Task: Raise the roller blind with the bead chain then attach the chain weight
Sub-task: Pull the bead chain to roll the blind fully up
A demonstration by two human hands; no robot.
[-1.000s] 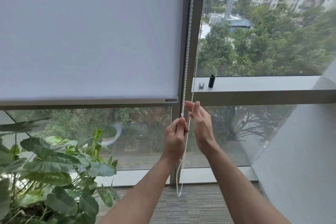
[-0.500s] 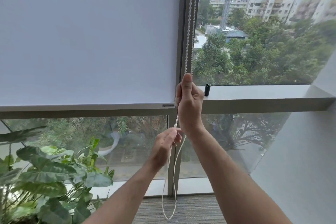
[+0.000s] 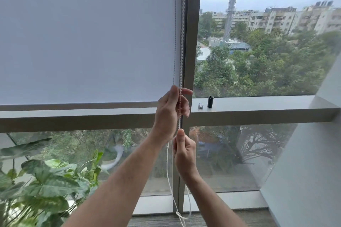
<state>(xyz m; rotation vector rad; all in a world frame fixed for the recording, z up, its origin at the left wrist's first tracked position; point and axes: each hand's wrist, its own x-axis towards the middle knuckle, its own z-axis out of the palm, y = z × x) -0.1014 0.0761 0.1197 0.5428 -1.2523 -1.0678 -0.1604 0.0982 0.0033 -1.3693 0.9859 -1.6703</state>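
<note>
Roller blind (image 3: 83, 33) half raised; left hand (image 3: 170, 110) grip curls round bead chain (image 3: 182, 42), right hand (image 3: 184, 155) pinches below; chain weight (image 3: 210, 101) unattached.

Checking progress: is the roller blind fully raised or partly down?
Partly down: the roller blind ends just above the window rail.

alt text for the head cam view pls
Both hands grip the white bead chain by a partly lowered roller blind, left hand above right hand. A black cylinder and a small silver piece stand on the window ledge.
</note>
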